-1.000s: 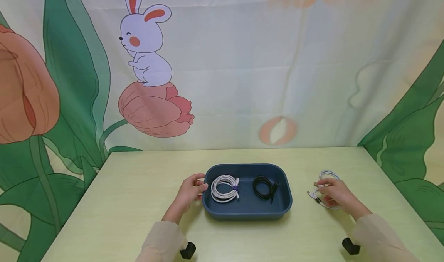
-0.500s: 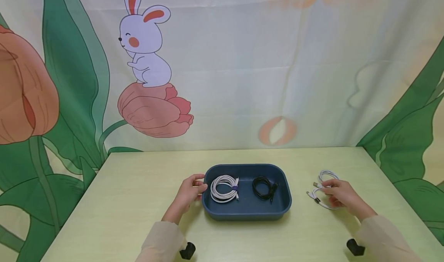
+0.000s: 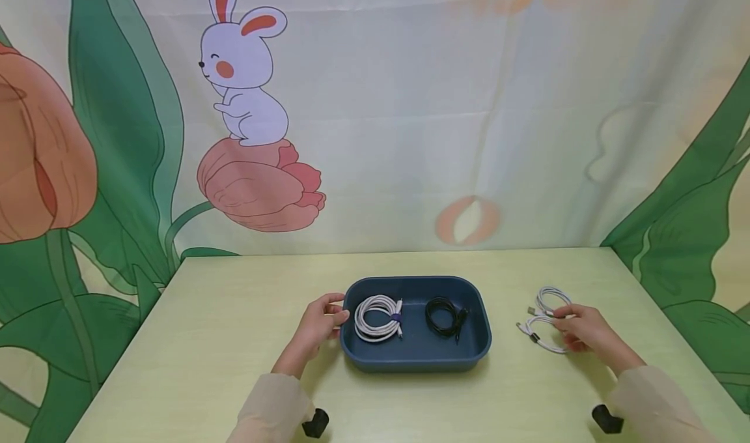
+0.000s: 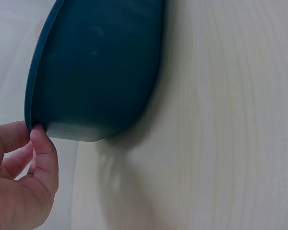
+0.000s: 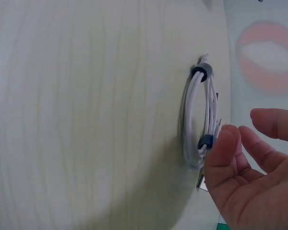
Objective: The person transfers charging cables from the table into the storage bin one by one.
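Observation:
A dark blue bin [image 3: 416, 358] stands on the table; my left hand [image 3: 319, 326] pinches its left rim between thumb and fingers, also plain in the left wrist view. Inside, a coiled white cable [image 3: 366, 335] with a purple tie lies at the left and a coiled black cable [image 3: 433, 326] at the right. My right hand [image 3: 588, 332] is over the right edge of looped white cabling [image 3: 553, 291] on the table, its metal connectors pointing left. In the right wrist view, dark ties bind this cabling [image 5: 188, 120], and the thumb and forefinger stand apart with nothing between them.
The pale wooden table [image 3: 193, 352] extends around the bin on all sides. Behind its far edge hangs a printed curtain [image 3: 387, 137] with a rabbit and flowers. A black wrist device [image 3: 315, 423] sits below the left sleeve, and another [image 3: 606, 420] by the right sleeve.
My right hand has drawn back to the right, uncovering more of the white cabling, which stays on the table. My left hand and the bin have hardly moved.

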Motion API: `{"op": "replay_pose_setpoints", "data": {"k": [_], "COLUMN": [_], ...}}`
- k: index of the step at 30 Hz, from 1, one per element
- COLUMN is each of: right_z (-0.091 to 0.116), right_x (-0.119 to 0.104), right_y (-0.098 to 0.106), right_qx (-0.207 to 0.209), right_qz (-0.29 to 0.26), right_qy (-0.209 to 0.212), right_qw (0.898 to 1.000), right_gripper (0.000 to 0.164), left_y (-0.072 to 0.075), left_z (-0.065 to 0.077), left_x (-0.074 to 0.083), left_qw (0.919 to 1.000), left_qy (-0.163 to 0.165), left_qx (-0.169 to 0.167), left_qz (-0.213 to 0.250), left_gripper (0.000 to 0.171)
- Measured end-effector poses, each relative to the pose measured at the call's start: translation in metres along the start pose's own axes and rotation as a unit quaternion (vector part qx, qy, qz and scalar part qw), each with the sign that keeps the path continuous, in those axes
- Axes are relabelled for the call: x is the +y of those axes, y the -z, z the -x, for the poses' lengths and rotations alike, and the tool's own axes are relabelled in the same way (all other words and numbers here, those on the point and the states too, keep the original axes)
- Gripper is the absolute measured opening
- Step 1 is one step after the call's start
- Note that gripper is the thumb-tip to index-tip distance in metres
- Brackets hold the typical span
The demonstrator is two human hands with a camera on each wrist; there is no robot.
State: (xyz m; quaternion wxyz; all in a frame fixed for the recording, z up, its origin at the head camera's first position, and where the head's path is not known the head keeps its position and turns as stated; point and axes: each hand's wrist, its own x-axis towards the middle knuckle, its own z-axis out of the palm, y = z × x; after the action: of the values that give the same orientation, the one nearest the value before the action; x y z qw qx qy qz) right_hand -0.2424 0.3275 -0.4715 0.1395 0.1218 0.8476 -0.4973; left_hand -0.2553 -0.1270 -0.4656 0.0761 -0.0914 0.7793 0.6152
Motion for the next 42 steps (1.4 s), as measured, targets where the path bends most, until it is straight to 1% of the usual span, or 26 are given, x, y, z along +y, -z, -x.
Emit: {"op": "replay_pose_setpoints", "data": {"k": [10, 20, 25, 34, 42], "right_z": [0.0, 0.001, 0.002, 0.001, 0.0], "right_x": [0.004, 0.01, 0.012, 0.018, 0.025], "right_y": [0.004, 0.005, 0.005, 0.007, 0.008], "right_qx": [-0.001, 0.005, 0.011, 0.013, 0.017], "right_qz": [0.003, 0.003, 0.004, 0.008, -0.008], "right_qy": [0.0, -0.018, -0.027, -0.02, -0.021], "right_qw": [1.0, 1.0, 1.0, 1.0, 1.0], "right_gripper": [0.037, 0.034, 0.033, 0.035, 0.033], "left_y": [0.0, 0.0, 0.0, 0.0, 0.0], "left_z": [0.0, -0.001, 0.0, -0.001, 0.001], "left_x": [0.001, -0.001, -0.002, -0.002, 0.0], "left_qw": [1.0, 1.0, 1.0, 1.0, 1.0], "left_qy": [0.005, -0.001, 0.001, 0.002, 0.004], "left_qx": [0.0, 0.003, 0.004, 0.003, 0.002], "left_qz": [-0.006, -0.003, 0.001, 0.0, 0.001], "left_gripper": [0.038, 0.038, 0.038, 0.038, 0.038]}}
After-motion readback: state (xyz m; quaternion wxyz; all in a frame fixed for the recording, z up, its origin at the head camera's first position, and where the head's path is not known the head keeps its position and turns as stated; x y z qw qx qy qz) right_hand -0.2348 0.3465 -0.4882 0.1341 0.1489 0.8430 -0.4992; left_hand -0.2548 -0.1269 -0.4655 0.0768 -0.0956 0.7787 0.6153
